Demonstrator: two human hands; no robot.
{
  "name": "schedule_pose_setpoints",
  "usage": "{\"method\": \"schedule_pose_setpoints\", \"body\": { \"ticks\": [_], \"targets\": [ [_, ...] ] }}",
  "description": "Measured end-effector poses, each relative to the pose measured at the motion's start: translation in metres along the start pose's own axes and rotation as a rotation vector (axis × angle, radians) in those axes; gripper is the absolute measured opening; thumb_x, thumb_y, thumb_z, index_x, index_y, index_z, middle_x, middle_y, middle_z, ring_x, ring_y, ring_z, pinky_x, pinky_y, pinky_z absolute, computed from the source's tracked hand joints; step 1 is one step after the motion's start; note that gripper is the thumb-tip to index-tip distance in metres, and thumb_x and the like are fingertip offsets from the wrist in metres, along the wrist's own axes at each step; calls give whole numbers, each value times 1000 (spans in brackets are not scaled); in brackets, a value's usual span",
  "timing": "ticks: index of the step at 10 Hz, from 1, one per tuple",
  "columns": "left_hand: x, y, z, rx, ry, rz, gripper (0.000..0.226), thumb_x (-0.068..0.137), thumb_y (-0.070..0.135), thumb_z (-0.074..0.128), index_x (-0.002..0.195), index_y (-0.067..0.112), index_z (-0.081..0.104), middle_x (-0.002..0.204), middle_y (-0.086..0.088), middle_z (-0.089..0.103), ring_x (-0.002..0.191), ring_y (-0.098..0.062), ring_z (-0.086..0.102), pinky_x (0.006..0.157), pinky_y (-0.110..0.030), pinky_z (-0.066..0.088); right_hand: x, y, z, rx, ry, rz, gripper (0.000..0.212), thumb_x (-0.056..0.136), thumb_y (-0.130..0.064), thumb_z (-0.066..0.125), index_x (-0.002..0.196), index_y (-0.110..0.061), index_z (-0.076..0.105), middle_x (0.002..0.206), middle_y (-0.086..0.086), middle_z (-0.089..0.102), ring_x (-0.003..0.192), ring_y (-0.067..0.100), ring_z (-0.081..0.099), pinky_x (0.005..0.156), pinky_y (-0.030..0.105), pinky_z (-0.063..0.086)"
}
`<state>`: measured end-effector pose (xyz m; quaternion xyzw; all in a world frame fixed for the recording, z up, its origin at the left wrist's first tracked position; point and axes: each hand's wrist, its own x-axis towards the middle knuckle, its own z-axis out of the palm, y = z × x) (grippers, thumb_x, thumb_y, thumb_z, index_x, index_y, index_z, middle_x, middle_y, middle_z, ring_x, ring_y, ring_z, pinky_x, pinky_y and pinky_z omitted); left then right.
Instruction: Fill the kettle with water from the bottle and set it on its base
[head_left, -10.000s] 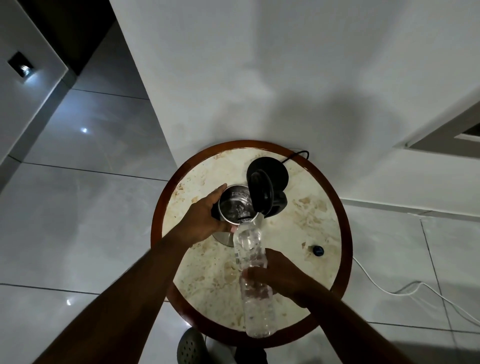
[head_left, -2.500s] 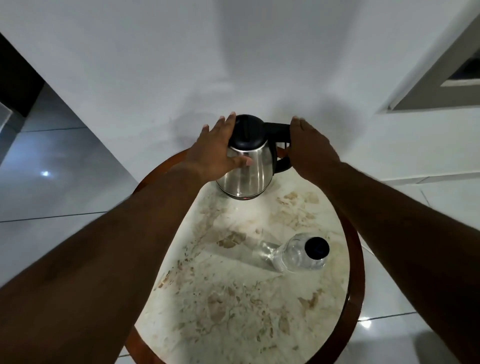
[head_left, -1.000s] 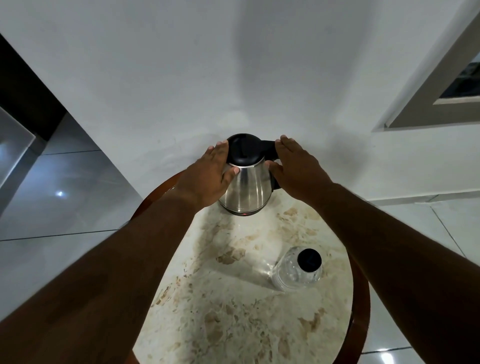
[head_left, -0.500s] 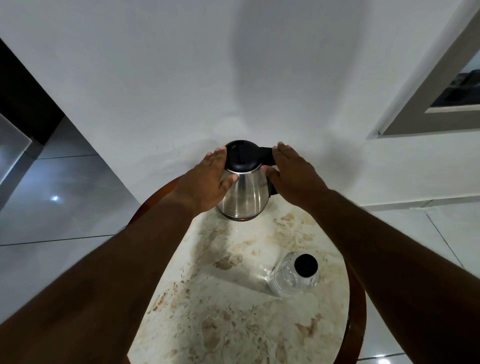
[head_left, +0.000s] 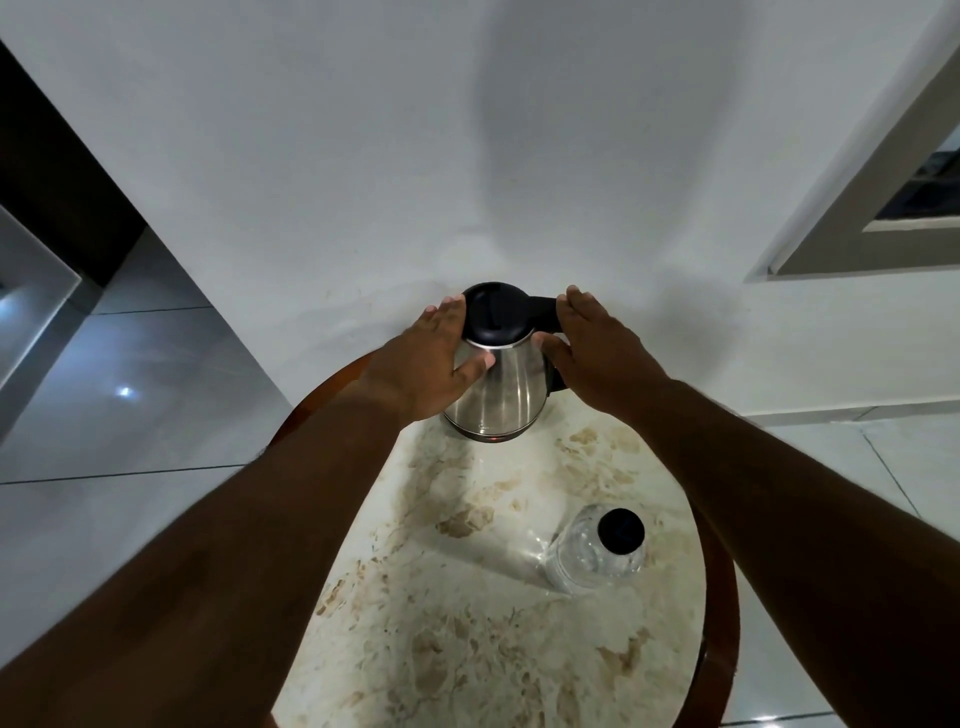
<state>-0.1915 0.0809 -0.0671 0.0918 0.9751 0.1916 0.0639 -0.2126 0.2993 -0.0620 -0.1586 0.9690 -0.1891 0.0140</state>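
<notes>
The steel kettle stands upright at the far edge of the round table, its black lid closed. A small red light glows at its bottom rim; the base under it is hidden. My left hand clasps the kettle's left side, thumb on the steel. My right hand is wrapped over the black handle on the kettle's right. The clear plastic bottle stands capped with a black cap, near the table's right edge, apart from both hands.
The round marble table has a brown wooden rim and stands against a white wall. Glossy tiled floor lies to the left and right. A window frame sits at the upper right.
Ten seconds ago the bottle was pouring into the open kettle. Now the lid is closed and the capped bottle stands on the table. Over the last second both hands stay on the kettle.
</notes>
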Motion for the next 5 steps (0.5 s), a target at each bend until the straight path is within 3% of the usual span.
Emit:
{"method": "schedule_pose_setpoints", "body": {
  "ticks": [3, 5],
  "targets": [
    [-28, 5, -23, -32, -39, -113, 105, 77, 81, 31, 157, 19, 2, 166, 0, 4, 153, -19, 3, 121, -45, 18, -24, 0, -20, -22, -126, 7, 78, 97, -51, 36, 149, -2, 6, 160, 16, -4, 147, 26, -8, 117, 38, 7],
    [-61, 20, -80, 50, -43, -135, 112, 73, 84, 28, 156, 14, 3, 166, -6, 4, 153, -23, 2, 120, -43, 14, -36, -27, -97, -71, -140, 20, 87, 92, -57, 42, 149, -3, 4, 160, 15, -6, 147, 25, -9, 118, 40, 9]
  ]
}}
